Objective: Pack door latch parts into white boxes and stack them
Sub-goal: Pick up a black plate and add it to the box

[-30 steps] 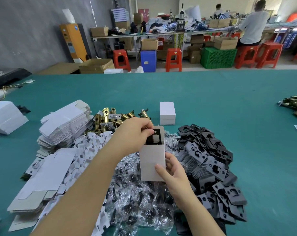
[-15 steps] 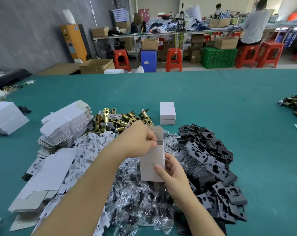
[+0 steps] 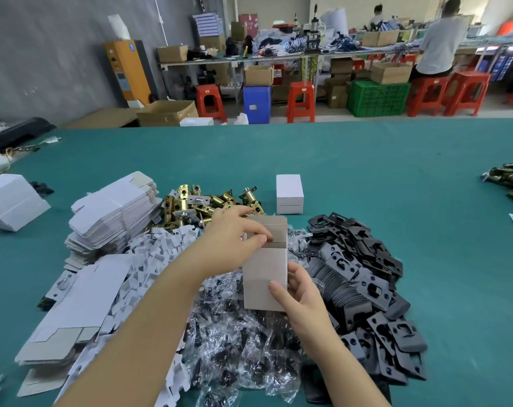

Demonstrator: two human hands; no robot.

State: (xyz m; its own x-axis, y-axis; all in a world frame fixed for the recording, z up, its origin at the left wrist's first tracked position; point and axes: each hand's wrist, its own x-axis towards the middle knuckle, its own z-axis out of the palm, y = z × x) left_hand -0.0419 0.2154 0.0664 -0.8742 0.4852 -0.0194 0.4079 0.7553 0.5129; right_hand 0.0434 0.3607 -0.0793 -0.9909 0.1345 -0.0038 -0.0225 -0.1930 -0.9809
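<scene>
Here, a small white box (image 3: 265,277) is held upright over a heap of clear plastic bags (image 3: 234,348) of dark parts. It is gripped low down by the right hand (image 3: 300,292), whose thumb is pressed on the near face while the other fingers are curled round the far side. Its top flap is pinched between thumb and fingertips of the left hand (image 3: 234,233), just above the right thumb. Right of the fingers a pile of black strike plates (image 3: 366,277) is spread; left of them, flat box blanks (image 3: 114,210) are stacked. Beyond the left fingertips brass latch bolts (image 3: 202,201) are heaped, and past those a closed white box (image 3: 289,193) is set on the green table (image 3: 366,171).
</scene>
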